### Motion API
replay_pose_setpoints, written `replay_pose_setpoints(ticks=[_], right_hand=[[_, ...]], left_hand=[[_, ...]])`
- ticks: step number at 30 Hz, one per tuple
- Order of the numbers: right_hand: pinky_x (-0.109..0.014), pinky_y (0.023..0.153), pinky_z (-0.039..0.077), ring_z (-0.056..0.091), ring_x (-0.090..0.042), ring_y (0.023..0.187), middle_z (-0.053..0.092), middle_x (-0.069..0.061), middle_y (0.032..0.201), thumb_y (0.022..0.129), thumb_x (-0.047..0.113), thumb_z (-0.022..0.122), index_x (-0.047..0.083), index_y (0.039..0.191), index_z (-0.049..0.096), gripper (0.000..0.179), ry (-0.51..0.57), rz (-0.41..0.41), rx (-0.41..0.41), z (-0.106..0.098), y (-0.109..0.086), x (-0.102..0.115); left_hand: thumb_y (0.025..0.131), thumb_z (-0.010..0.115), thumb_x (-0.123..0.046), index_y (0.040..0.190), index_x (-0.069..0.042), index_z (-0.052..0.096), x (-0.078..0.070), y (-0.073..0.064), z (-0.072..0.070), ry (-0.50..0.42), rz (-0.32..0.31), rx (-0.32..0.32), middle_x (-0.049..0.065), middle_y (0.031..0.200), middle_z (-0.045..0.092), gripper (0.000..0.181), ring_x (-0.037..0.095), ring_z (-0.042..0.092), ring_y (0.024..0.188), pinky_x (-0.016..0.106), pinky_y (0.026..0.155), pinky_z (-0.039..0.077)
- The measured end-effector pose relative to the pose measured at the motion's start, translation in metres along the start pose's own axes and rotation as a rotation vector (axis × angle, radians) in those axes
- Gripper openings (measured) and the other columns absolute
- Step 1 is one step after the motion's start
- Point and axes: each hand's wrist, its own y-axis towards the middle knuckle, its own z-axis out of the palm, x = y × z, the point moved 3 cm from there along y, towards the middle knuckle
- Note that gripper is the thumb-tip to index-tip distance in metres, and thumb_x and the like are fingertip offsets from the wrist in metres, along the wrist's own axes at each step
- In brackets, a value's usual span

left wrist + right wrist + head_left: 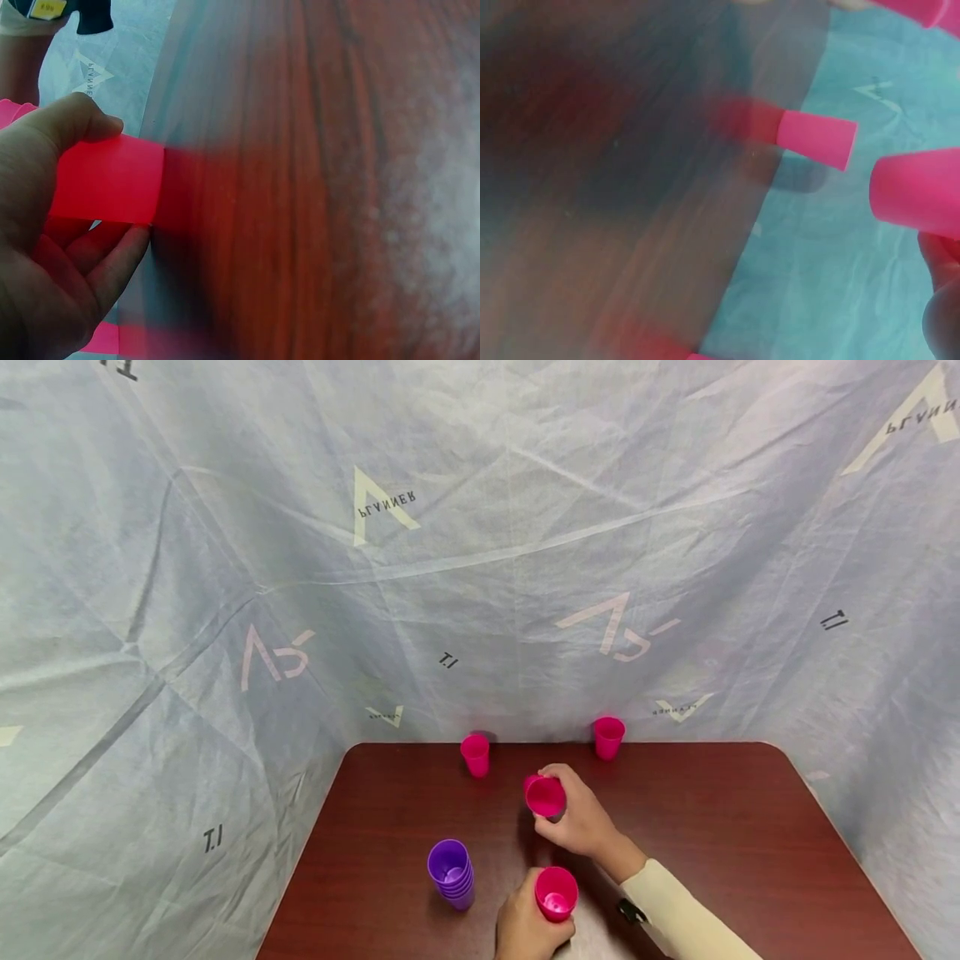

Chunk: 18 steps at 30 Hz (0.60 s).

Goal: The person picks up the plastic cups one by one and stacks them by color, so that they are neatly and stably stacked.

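Observation:
My left hand [531, 917] wraps round a pink plastic cup [557, 893] near the front of the table. In the left wrist view this cup [109, 180] has its base close to the wood, with thumb and fingers on opposite sides. Farther forward, my right hand [577, 814] grips another pink cup [546, 797] by its sides, its mouth facing the head camera. A second pink edge shows just behind that cup. In the right wrist view the gripped cup [915, 191] is cut off at the right border, with a fingertip [941, 262] against it.
Two pink cups stand along the back edge, one to the left [476, 756] and one to the right [609, 738]. A stack of purple cups [452, 870] stands left of my left hand. Grey printed fabric [480, 568] hangs round the reddish-brown table [390, 810].

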Motion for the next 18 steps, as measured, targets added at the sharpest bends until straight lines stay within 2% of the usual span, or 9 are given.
replay_pose_setpoints(ticks=[5,13,18], right_hand=[[-0.025,0.082,0.057,0.065,-0.015,0.096,0.065,-0.003,0.112,0.061,0.015,0.087,0.001,0.118,0.061,0.065,0.034,-0.069,-0.048,-0.01,-0.012,0.007],[-0.021,0.078,0.056,0.064,-0.013,0.091,0.065,-0.001,0.108,0.06,0.016,0.087,0.003,0.121,0.06,0.068,0.123,-0.109,-0.04,-0.02,-0.031,0.019],[-0.019,0.078,0.056,0.065,-0.011,0.09,0.065,-0.003,0.108,0.063,0.02,0.084,0.001,0.124,0.059,0.068,0.148,-0.146,-0.031,-0.018,-0.043,0.027]], left_hand=[[0.055,0.093,-0.031,0.116,-0.035,0.066,0.0,0.0,0.002,0.006,0.024,-0.005,-0.016,0.088,0.076,0.066,0.004,0.069,0.075,0.027,0.059,0.049],[0.057,0.093,-0.029,0.118,-0.034,0.066,0.001,0.001,0.0,-0.006,0.016,0.027,-0.017,0.09,0.075,0.067,0.002,0.068,0.076,0.027,0.061,0.049],[0.058,0.093,-0.029,0.114,-0.03,0.066,-0.001,0.001,-0.002,-0.012,0.014,0.033,-0.016,0.09,0.074,0.062,0.0,0.065,0.076,0.027,0.062,0.049]])
